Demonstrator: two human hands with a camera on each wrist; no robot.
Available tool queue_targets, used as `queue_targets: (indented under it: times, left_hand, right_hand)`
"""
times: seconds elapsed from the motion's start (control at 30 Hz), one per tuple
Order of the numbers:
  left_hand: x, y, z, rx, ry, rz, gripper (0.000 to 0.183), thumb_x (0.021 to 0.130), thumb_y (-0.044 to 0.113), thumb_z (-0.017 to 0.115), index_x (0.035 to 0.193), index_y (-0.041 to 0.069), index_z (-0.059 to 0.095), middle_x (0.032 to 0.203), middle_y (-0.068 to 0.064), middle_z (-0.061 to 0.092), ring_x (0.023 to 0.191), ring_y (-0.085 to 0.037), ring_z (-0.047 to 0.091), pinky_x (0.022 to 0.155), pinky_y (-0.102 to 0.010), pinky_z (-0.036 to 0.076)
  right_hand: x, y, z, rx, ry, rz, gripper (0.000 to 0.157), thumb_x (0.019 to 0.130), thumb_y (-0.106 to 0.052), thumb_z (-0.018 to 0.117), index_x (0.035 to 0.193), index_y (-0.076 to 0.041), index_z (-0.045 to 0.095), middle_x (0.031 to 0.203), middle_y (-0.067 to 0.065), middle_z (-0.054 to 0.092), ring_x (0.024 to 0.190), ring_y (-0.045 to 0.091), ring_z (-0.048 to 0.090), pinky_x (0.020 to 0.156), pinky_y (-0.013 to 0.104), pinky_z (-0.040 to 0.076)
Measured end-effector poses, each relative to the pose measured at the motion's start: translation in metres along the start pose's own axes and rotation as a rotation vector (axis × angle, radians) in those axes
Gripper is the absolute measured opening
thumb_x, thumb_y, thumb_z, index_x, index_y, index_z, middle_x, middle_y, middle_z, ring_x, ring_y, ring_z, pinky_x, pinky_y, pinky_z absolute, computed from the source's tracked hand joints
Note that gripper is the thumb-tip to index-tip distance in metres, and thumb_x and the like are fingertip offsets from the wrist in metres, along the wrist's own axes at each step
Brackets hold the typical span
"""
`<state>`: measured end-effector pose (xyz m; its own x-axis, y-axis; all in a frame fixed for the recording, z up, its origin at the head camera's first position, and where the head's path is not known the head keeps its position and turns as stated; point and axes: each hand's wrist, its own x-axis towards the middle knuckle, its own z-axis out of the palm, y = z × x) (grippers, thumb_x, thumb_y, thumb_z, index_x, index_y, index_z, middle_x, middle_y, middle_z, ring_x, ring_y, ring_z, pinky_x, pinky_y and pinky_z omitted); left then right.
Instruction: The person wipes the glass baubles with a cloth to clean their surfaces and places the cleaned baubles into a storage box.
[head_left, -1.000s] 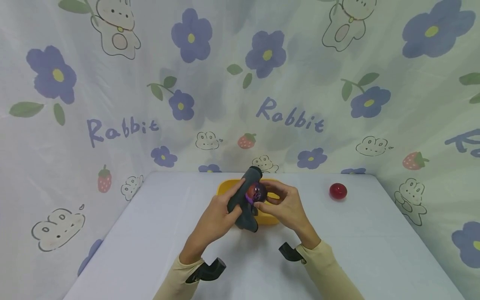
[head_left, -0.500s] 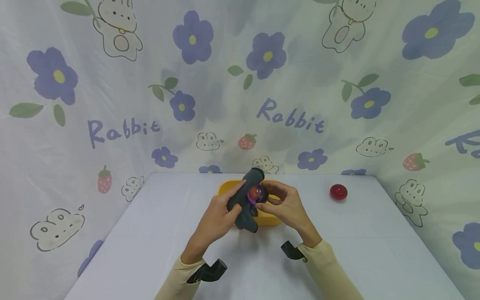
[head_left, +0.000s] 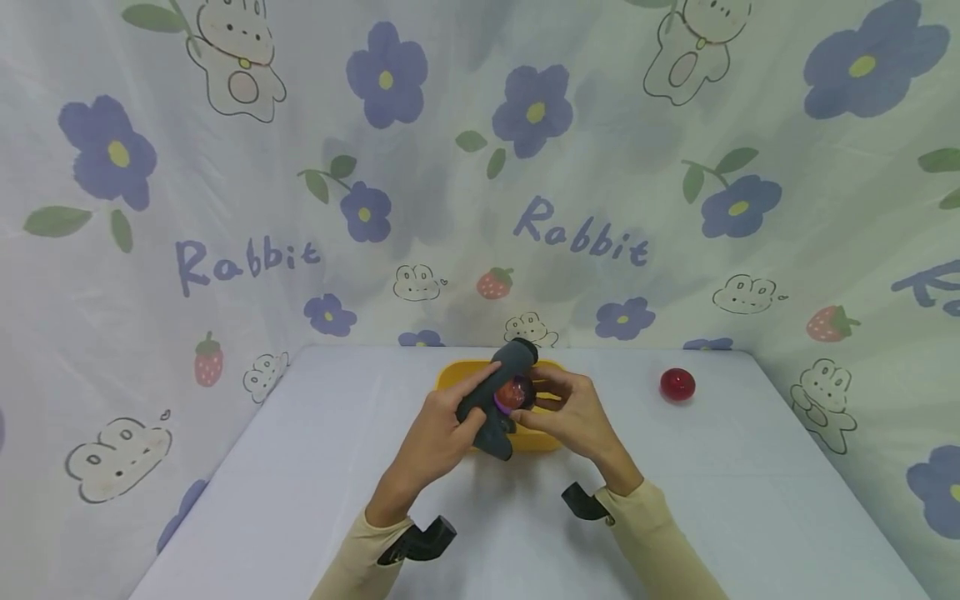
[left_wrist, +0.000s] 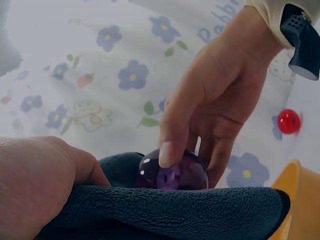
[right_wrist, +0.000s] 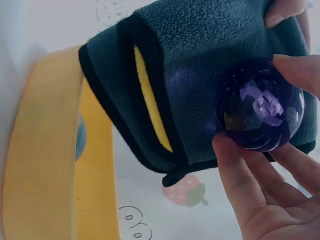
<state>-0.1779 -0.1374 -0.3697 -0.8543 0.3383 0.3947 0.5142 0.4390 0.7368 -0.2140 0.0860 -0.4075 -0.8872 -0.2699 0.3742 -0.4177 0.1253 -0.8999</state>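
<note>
In the head view my left hand [head_left: 435,425] grips a dark grey-blue cleaning cloth [head_left: 495,436] with black edging, folded over. My right hand [head_left: 573,408] pinches a clear purple ball [right_wrist: 260,107] between thumb and fingers. The ball lies against the cloth's face, and in the right wrist view the cloth spreads behind it. From the left wrist side, the cloth's near fold hides the ball's lower part. Both hands are held above a yellow plastic bin [head_left: 453,372].
A red ball [head_left: 678,385] sits on the white table [head_left: 750,483] to the right. Inside the bin, a bluish rounded thing [right_wrist: 80,137] partly shows. A patterned curtain [head_left: 450,167] hangs behind the table.
The cloth's upper end has tipped a little to the right, and its lower corner has risen slightly. The ball appears slightly turned against the cloth. My right hand has hardly moved.
</note>
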Motion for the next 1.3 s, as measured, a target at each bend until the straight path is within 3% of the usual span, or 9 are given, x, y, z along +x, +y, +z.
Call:
queue_targets:
  times: [0.2, 0.33, 0.57, 0.87, 1.07, 1.3]
  left_hand:
    - [0.0012, -0.0021, 0.0001, 0.015, 0.004, -0.007, 0.060, 0.092, -0.003, 0.054, 0.149, 0.015, 0.057, 0.120, -0.019, 0.070, 0.064, -0.010, 0.057, 0.052, -0.021, 0.043]
    - [0.0023, -0.0035, -0.0002, 0.017, 0.001, -0.006, 0.061, 0.092, -0.003, 0.053, 0.150, 0.014, 0.056, 0.121, -0.020, 0.069, 0.063, -0.012, 0.056, 0.051, -0.022, 0.040]
    - [0.0024, -0.0060, -0.0015, -0.013, -0.031, -0.037, 0.060, 0.093, -0.002, 0.053, 0.151, 0.012, 0.053, 0.121, -0.022, 0.070, 0.068, -0.013, 0.061, 0.054, -0.022, 0.045]
    - [0.0027, -0.0057, -0.0043, -0.022, -0.072, -0.048, 0.064, 0.093, -0.001, 0.054, 0.156, 0.008, 0.046, 0.102, -0.020, 0.067, 0.059, -0.010, 0.059, 0.053, -0.021, 0.047]
    - [0.0026, -0.0058, -0.0026, -0.016, -0.072, -0.068, 0.065, 0.093, 0.000, 0.055, 0.157, 0.006, 0.044, 0.118, -0.020, 0.070, 0.073, -0.014, 0.063, 0.059, -0.022, 0.049]
    - [0.0021, -0.0055, -0.0014, -0.033, -0.063, -0.091, 0.065, 0.093, 0.001, 0.056, 0.157, 0.007, 0.044, 0.129, -0.020, 0.069, 0.078, -0.016, 0.064, 0.060, -0.023, 0.049]
  right_hand:
    - [-0.0008, -0.0013, 0.0010, 0.006, -0.019, -0.007, 0.057, 0.077, -0.007, 0.085, 0.132, -0.002, 0.068, 0.129, 0.019, 0.070, 0.114, 0.035, 0.072, 0.094, 0.032, 0.059]
    - [-0.0009, -0.0026, 0.0021, 0.032, -0.029, -0.020, 0.055, 0.077, -0.004, 0.085, 0.129, -0.001, 0.069, 0.129, 0.020, 0.070, 0.113, 0.033, 0.072, 0.093, 0.033, 0.059]
    - [-0.0019, -0.0048, 0.0048, 0.088, -0.031, -0.064, 0.054, 0.077, 0.000, 0.084, 0.129, 0.003, 0.068, 0.128, 0.024, 0.069, 0.110, 0.020, 0.074, 0.090, 0.035, 0.060]
    - [-0.0018, -0.0046, 0.0045, 0.122, -0.005, -0.110, 0.052, 0.076, 0.002, 0.083, 0.126, 0.004, 0.069, 0.126, 0.026, 0.069, 0.107, 0.008, 0.073, 0.090, 0.034, 0.060]
    - [-0.0012, -0.0055, 0.0013, 0.096, 0.037, -0.161, 0.051, 0.077, 0.002, 0.083, 0.126, 0.001, 0.069, 0.122, 0.024, 0.070, 0.108, 0.010, 0.071, 0.089, 0.031, 0.060]
    - [-0.0012, -0.0050, 0.0004, 0.073, 0.065, -0.133, 0.055, 0.077, -0.001, 0.084, 0.130, -0.004, 0.068, 0.124, 0.020, 0.070, 0.110, 0.009, 0.070, 0.090, 0.028, 0.060]
